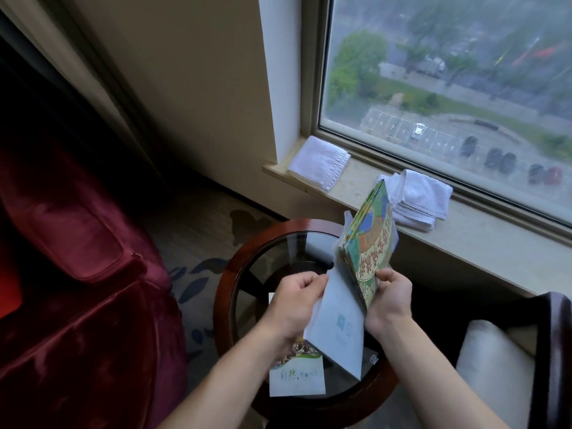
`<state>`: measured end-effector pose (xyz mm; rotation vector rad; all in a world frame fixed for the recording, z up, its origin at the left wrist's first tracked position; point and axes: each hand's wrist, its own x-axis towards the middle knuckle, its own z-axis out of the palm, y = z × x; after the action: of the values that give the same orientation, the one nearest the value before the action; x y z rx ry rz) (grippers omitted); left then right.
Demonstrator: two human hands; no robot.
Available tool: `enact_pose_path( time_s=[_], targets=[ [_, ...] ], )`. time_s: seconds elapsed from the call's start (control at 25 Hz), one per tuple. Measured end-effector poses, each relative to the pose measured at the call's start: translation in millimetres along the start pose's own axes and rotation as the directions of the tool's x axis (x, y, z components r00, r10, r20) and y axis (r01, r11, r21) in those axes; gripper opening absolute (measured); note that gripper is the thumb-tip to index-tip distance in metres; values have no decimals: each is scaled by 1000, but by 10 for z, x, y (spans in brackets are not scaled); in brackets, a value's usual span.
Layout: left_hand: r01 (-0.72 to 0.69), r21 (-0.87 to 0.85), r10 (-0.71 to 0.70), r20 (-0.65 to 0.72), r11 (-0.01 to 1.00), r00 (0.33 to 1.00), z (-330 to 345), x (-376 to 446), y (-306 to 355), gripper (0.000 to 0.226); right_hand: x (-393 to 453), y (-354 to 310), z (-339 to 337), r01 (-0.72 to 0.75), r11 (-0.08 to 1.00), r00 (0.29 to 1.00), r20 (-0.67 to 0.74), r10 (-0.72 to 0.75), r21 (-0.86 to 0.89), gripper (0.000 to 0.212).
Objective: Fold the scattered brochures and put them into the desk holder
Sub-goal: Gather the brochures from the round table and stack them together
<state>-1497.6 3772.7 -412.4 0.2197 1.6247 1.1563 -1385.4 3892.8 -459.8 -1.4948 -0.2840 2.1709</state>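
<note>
Above the round table (226, 274), brochures held in both hands
Colourful brochure (370, 243) is gripped by right hand (391, 300); white brochure (339, 329) is pinched by left hand (294, 300)

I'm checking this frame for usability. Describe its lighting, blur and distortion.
Head view: daylight comes from the window, whose outside scene looks hazy; the red armchair side falls into deep shadow; the window frame's straight lines bow from wide-angle distortion; the colourful brochure is readable, the white brochure slightly soft.
</note>
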Motion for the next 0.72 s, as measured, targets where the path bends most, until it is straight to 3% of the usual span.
enact_pose_path(
  time_s=[0.04,0.08,0.12,0.2,0.28,0.36,0.44,0.56,0.72],
  targets=[
    [-149,361,188,-73,920,979,-67,51,5,37,10,-50,-48,27,1000,999,-47,-28,-8,54],
    [-228,654,355,-66,721,933,-153,102,29,37,11,-122,-111,56,998,995,-84,-56,-11,54],
    [-253,811,452,-15,527,892,-248,151,69,35,-3,-201,-184,72,997,992,-105,-73,-12,51],
    [-246,926,507,71,288,859,-408,250,124,29,-88,-361,-327,97,991,992,-75,-104,-89,42],
    [-238,959,527,124,154,841,-487,333,149,26,-225,-504,-387,122,937,992,14,-125,-327,35],
    [-244,967,559,162,74,813,-508,381,171,24,-352,-581,-350,133,824,990,108,-88,-551,37],
    [-253,967,584,187,33,790,-519,407,192,22,-433,-612,-292,110,735,985,173,10,-669,39],
    [-267,963,596,201,24,777,-535,388,202,17,-511,-637,-224,65,676,974,195,118,-734,40],
    [-228,973,590,196,-20,783,-632,364,216,19,-507,-673,-209,52,590,974,171,146,-805,36]
  ],
)
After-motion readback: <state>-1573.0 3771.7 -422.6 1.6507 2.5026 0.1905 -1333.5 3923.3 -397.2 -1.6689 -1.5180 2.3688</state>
